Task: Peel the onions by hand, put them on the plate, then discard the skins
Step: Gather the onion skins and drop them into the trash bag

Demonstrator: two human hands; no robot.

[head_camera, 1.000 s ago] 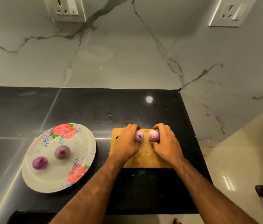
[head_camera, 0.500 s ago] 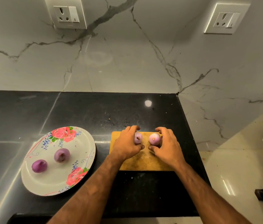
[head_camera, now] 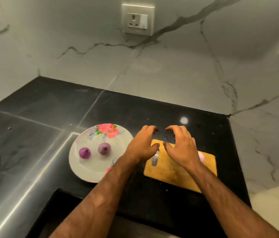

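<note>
Your left hand (head_camera: 142, 146) hovers over the far left corner of the rectangular wooden chopping board (head_camera: 174, 170). Its fingers are bent and spread, the thumb stands apart, and nothing is held. Your right hand (head_camera: 181, 147) is just beside it over the board's far edge in the same loose claw, also holding nothing. The two thumbs are near each other but not touching.

A small pale pink peeled onion (head_camera: 201, 157) lies on the board near its far right corner, half hidden behind your right hand. A pale oblong blur (head_camera: 154, 159) shows on the board below your left thumb; you cannot tell what it is.

The round white plate with pink rose print (head_camera: 90, 169) sits on the black stone counter (head_camera: 118, 109), left of the board and towards the counter's front edge. Your left forearm crosses its right rim, so whether plate and board touch is hidden. Two small purple onions are on the plate, apart from each other: one (head_camera: 84, 153) near its left rim, the other (head_camera: 104, 148) near its middle.

The board lies skewed near the counter's right edge. A white wall socket (head_camera: 137, 19) is set in the grey-veined marble wall (head_camera: 66, 66) behind the counter.
</note>
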